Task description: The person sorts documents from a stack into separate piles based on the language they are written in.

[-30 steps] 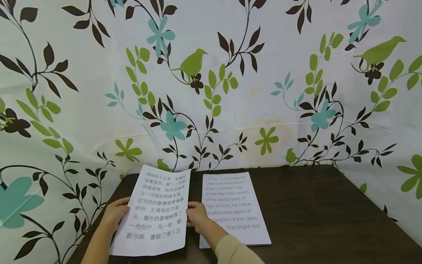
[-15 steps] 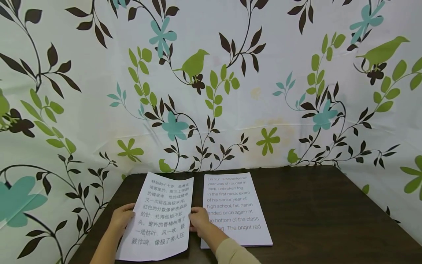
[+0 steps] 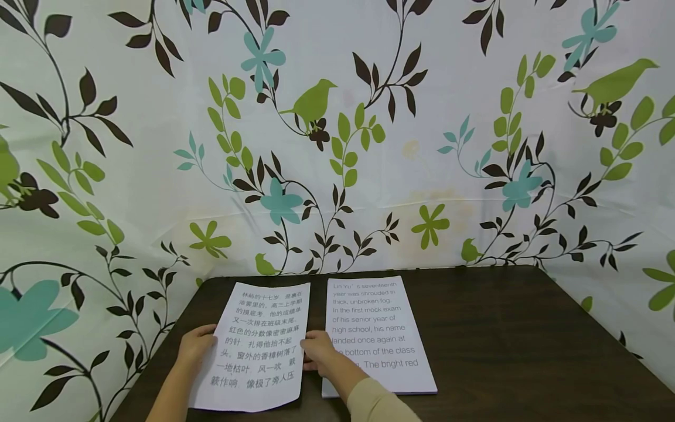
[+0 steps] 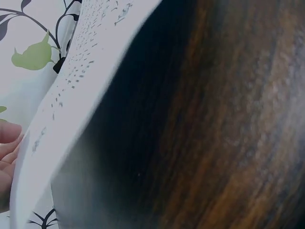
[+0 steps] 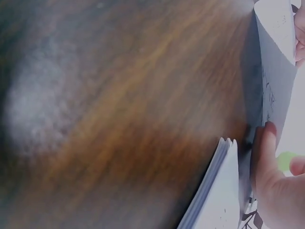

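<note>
In the head view, a sheet of paper [image 3: 258,346] printed with large Chinese text is held up at a tilt over the dark table. My left hand [image 3: 196,353] grips its left edge, and my right hand [image 3: 318,351] pinches its right edge. The sheet bows slightly; from the side, in the left wrist view, the paper [image 4: 81,95] curves clear of the tabletop. A stack of paper [image 3: 377,328] with English text lies beside it on the right, partly hidden by my right hand and forearm. In the right wrist view, my right hand [image 5: 274,183] is at the sheet's edge.
The dark wooden table [image 3: 501,340] stretches to the right of the stack. Behind it hangs a white cloth [image 3: 369,176] patterned with leaves, flowers and green birds. A beige sleeve [image 3: 381,404] covers the right forearm.
Both hands have shifted slightly right with the Chinese sheet, whose top edge has come lower and nearer the table. The English stack stays where it was.
</note>
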A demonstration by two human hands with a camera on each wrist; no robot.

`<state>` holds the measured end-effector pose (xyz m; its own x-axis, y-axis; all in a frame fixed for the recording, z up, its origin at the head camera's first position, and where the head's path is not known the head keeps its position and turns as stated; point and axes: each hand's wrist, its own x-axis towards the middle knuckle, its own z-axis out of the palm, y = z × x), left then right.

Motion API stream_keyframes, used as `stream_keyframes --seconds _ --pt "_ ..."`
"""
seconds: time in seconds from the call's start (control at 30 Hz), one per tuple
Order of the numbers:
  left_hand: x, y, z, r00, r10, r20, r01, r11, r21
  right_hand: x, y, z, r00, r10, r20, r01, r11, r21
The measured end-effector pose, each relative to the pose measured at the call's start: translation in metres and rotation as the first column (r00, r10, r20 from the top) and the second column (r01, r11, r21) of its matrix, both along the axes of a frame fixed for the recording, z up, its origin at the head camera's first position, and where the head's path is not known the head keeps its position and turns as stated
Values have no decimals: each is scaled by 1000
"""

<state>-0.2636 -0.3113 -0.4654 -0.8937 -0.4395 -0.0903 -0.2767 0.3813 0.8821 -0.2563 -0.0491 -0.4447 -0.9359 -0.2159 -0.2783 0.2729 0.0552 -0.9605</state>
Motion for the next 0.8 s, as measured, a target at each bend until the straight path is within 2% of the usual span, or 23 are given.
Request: stream_keyframes --seconds 0.13,0.23,0.37,0.43,0.5,0.57,0.73,0.8 --pt "-3 -4 -3 1000 -17 -12 17 1000 7 -2 0 1 1000 30 -9 -30 1000 -9" --pt "-3 -5 -2 1000 -24 7 23 999 26 -3 0 3 998 61 -15 -61 998 -17" --pt "4 1 10 999 -24 35 22 999 42 -3 2 7 996 93 -8 -93 996 -11" --pt "8 4 17 998 -49 34 47 997 68 -3 4 10 995 102 -3 -102 995 1" --pt "9 4 18 997 -78 18 76 993 96 -3 6 14 994 106 0 -106 994 21" --pt "6 -2 11 996 -87 11 85 990 114 -4 8 17 994 108 6 -108 993 39" --pt "-16 -30 -31 999 -35 6 35 997 72 -6 14 22 995 99 -6 -99 994 56" --pt "-22 -37 -40 1000 -28 1 28 998 59 -6 17 24 995 97 -24 -96 994 52"
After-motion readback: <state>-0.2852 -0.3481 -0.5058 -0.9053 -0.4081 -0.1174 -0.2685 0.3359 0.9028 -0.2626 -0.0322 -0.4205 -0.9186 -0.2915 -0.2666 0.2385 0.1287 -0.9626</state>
